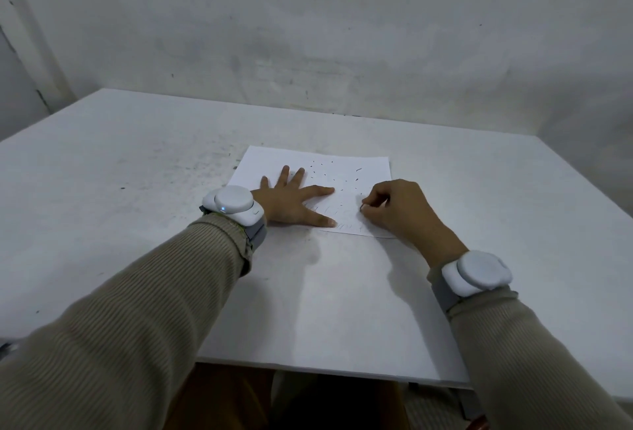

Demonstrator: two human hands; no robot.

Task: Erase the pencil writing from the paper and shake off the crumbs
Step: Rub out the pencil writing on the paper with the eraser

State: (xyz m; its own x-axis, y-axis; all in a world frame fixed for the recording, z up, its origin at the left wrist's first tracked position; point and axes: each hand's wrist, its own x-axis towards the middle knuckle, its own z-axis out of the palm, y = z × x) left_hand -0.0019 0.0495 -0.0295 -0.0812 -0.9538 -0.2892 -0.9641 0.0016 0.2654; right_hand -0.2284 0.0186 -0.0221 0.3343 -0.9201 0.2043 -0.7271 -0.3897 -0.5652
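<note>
- The left hand [291, 200] lies flat with its fingers spread, pressing the paper [342, 165] to the worktop [137, 172].
- The right hand [399, 210] pinches a mostly hidden eraser [362, 206] against the sheet.
- Faint pencil writing [342, 220] runs leftward from those fingers; the crumbs [329, 172] lie beyond.

White paper [346, 164] flat on table [137, 155] — faint pencil writing [344, 216] along near edge, dark crumbs [329, 174] scattered beyond.

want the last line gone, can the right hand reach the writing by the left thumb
Probably yes: the right hand, pinching the eraser, sits beside the writing, and the left hand's thumb lies beside it.
</note>
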